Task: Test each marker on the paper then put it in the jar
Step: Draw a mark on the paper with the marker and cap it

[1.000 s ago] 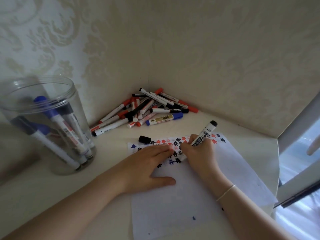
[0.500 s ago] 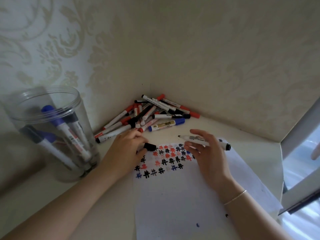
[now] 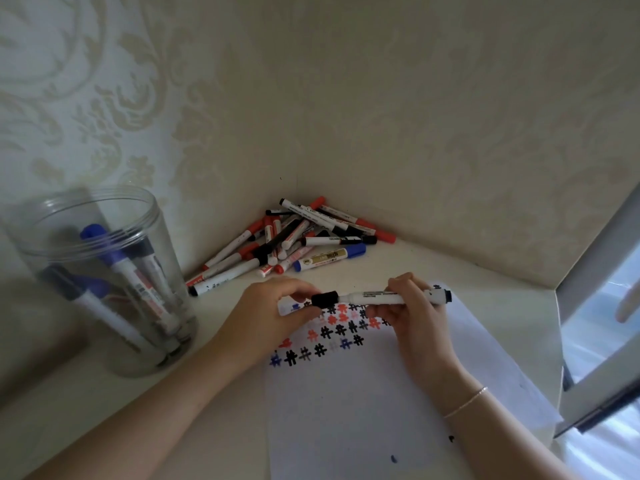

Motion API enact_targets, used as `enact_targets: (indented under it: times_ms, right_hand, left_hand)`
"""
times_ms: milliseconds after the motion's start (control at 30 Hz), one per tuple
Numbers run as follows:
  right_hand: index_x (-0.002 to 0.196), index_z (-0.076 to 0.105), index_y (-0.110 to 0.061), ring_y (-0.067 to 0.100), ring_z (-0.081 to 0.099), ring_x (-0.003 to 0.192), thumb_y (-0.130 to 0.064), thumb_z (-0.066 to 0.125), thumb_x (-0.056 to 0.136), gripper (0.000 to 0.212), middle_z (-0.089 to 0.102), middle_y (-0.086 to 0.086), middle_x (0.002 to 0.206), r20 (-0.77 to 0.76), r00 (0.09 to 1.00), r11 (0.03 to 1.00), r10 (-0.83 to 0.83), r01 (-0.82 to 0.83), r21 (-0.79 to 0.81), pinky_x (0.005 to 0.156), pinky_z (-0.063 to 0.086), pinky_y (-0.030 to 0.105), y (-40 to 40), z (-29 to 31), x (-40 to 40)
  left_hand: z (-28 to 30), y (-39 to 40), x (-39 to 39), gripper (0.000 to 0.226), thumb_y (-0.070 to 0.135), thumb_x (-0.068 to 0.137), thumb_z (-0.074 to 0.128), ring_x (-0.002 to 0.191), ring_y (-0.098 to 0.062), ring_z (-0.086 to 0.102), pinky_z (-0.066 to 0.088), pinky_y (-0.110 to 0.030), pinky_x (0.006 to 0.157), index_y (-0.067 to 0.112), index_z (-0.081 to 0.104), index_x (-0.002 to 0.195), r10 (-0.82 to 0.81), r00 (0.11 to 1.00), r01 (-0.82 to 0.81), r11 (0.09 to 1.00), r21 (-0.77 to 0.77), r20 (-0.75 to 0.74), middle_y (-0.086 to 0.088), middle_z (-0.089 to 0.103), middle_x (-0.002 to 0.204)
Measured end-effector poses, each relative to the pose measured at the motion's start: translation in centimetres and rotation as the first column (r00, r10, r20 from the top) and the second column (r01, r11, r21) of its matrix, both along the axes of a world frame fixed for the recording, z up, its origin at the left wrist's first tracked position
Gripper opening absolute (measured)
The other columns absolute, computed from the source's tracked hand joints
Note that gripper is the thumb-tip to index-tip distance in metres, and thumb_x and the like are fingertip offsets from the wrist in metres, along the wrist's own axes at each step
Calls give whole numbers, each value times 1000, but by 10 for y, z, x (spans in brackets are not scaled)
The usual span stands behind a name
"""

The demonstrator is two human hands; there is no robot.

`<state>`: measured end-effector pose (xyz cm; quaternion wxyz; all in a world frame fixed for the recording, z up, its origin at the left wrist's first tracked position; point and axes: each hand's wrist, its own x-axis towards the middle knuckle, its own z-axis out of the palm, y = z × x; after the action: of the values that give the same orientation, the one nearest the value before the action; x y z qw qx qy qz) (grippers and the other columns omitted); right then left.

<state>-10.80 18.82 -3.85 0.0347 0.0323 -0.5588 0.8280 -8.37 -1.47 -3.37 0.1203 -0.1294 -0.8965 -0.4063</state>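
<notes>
Right now the left hand [image 3: 273, 313] pinches the black cap [image 3: 325, 299] onto the tip of the white marker [image 3: 381, 297], which the right hand [image 3: 412, 306] grips level above the paper [image 3: 363, 410]. If the cap goes on crooked, it might not seat and could smear ink on fingers. The jar [image 3: 104, 278] stands well apart at the left; markers inside blur behind its wall. I cannot tell whether the cap has seated.

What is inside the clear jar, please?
The jar holds several capped markers leaning upright, at least one with a blue cap; exact number unclear through the blurred wall.
</notes>
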Motion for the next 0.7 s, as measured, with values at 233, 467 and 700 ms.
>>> enact_targets:
  times_ms: [233, 467, 700]
  right_hand:
    - [71, 53, -1, 24, 58, 51, -1, 55, 90, 19, 59, 9, 58, -11, 1000, 988, 19, -17, 151, 54, 49, 30, -1, 0, 2]
    - [74, 63, -1, 25, 52, 48, -18, 71, 77, 19, 64, 17, 63, -15, 997, 981, 82, -78, 180, 55, 42, 36, 0, 2, 4]
    - [75, 69, -3, 24, 60, 58, -28, 86, 62, 33, 65, 21, 78, -29, 961, 956, 277, -272, 111, 59, 52, 31, -1, 1, 4]
  left_hand:
    - [-1, 5, 4, 18, 24, 86, 67, 96, 8, 59, 42, -6, 84, 33, 65, 102, -110, 993, 110, 994, 12, 41, 26, 66, 94]
    - [0, 5, 3, 25, 36, 83, 59, 61, -10, 60, 48, -20, 55, 29, 66, 106, -194, 946, 91, 928, 361, 261, -2, 70, 85]
    - [-1, 6, 1, 25, 21, 82, 61, 65, -14, 64, 51, -19, 58, 10, 64, 104, -281, 896, 30, 810, 586, 343, -6, 73, 90]
